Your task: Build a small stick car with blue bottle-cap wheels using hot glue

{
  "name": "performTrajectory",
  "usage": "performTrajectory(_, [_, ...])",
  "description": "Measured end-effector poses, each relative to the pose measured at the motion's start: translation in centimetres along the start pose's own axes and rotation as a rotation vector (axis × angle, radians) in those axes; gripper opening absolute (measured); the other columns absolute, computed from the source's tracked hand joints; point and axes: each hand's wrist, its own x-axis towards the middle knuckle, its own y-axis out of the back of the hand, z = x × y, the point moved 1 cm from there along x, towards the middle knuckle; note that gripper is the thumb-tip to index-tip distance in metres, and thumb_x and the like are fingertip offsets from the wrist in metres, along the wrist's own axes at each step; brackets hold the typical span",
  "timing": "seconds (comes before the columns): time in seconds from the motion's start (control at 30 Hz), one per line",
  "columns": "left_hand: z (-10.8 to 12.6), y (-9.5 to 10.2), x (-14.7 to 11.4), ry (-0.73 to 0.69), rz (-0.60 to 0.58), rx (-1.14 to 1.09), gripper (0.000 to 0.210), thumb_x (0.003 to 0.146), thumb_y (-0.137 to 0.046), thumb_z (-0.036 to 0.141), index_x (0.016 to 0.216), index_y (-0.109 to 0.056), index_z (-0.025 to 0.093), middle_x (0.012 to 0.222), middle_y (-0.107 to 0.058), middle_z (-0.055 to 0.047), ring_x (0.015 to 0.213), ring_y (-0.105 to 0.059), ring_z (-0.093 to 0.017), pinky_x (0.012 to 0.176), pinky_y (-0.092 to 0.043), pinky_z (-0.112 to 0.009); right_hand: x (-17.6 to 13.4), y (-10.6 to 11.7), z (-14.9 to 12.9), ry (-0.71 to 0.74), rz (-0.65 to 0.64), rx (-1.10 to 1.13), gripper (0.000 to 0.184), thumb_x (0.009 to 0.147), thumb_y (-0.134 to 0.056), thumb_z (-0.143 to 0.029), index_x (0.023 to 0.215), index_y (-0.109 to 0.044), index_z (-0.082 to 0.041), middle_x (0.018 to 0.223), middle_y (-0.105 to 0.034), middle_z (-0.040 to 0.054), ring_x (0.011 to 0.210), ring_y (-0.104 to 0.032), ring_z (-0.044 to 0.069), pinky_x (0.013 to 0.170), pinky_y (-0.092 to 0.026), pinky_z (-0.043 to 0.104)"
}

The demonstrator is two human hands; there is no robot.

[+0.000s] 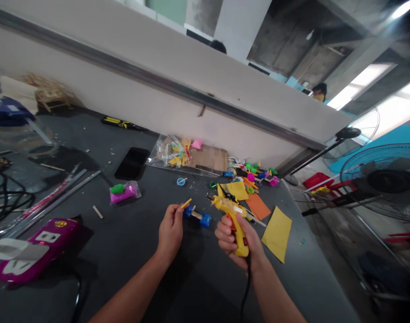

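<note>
Between the fingertips of my left hand (171, 226) is a short thin yellow strip (186, 203), its free end pointing up and right. My right hand (240, 237) is wrapped round a yellow hot glue gun (232, 213), whose nozzle points left toward the strip but stays apart from it. A black cord runs down from its handle. Just beyond my left fingertips, a small blue piece (205, 220) lies on the table, joined by a light wooden stick to another blue part. A small blue ring (181, 181) lies farther back.
Yellow sheets (278, 233), an orange sheet (258, 205) and a heap of colourful bits (255, 172) lie to the right. A phone (132, 163), a clear plastic bag (188, 154) and a purple power strip (40, 249) are on the table. A fan (386, 181) stands beyond the right edge.
</note>
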Motion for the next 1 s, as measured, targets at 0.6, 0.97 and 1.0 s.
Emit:
performTrajectory(0.6, [-0.1,0.0,-0.1,0.012,0.046,0.007,0.025,0.085,-0.045,0.044,0.082,-0.056,0.022,0.082,-0.069,-0.002,0.077,-0.061,-0.018,0.069,-0.045,-0.027,-4.1,-4.1,-4.1,0.409,-0.222,0.261,0.024,0.083,-0.063,-0.036,0.098,-0.051,-0.022,0.063,-0.052,-0.0061,0.046,-0.045,0.004,0.036,-0.040,0.004])
performTrajectory(0.97, [-0.2,0.1,0.1,-0.004,0.059,0.034,0.028,0.084,-0.045,0.046,0.079,-0.056,0.021,0.082,-0.069,-0.002,0.073,-0.059,-0.017,0.069,-0.044,-0.027,-10.3,-1.0,-8.4,0.663,-0.348,0.591,0.023,0.079,-0.062,-0.021,0.099,-0.052,-0.025,0.071,-0.058,0.0007,0.051,-0.052,0.013,0.041,-0.048,0.022])
performTrajectory(1.0, [-0.1,0.1,0.1,-0.004,0.058,0.036,0.027,0.085,-0.044,0.046,0.079,-0.055,0.022,0.084,-0.070,-0.003,0.074,-0.059,-0.018,0.069,-0.043,-0.027,-11.0,-0.4,-8.9,0.735,-0.291,0.568,0.021,0.081,-0.060,-0.021,0.100,-0.053,-0.025,0.072,-0.059,0.0012,0.052,-0.053,0.013,0.041,-0.049,0.022])
